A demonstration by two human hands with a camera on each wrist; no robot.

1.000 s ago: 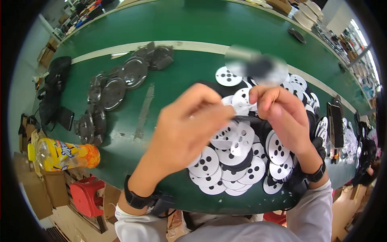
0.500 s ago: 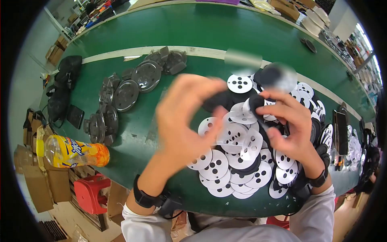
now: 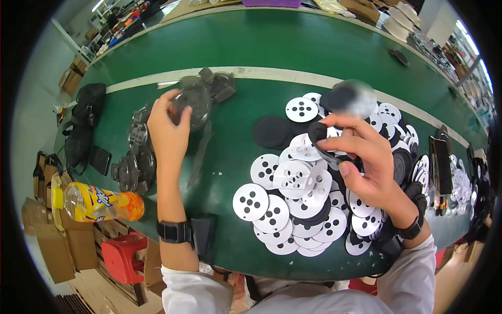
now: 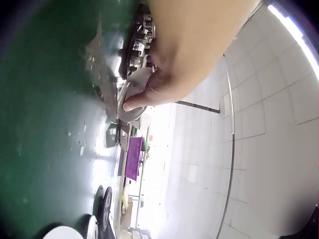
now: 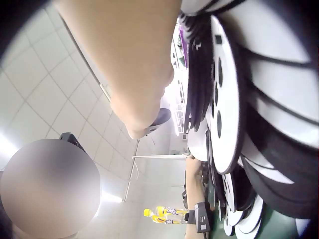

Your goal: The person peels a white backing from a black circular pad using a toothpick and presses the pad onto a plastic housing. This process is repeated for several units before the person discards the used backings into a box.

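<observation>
My left hand (image 3: pixel 170 125) is at the far left-centre of the table, thumb and fingers pinching the rim of a smoky clear plastic disc (image 3: pixel 197 107). In the left wrist view the thumb lies against that clear disc (image 4: pixel 130 94). Over the pile on the right, my right hand (image 3: pixel 368 159) holds a small black round pad (image 3: pixel 317 134) between thumb and curled fingers; part of it is hidden behind them. Under and around this hand lie many white discs with black holes (image 3: pixel 273 213), some backed in black. A plain black disc (image 3: pixel 272 132) lies at the pile's left.
More clear plastic parts (image 3: pixel 137 167) stand in a row at left. A yellow-labelled bottle (image 3: pixel 104 203) lies at the left edge by a phone (image 3: pixel 100 160) and a black bag (image 3: pixel 78 141). A dark flat device (image 3: pixel 442 165) lies right of the pile.
The left hand has left the pile and moved left and away to a clear plastic disc. The right hand stays over the pile with the black pad. The plain black disc now shows uncovered.
</observation>
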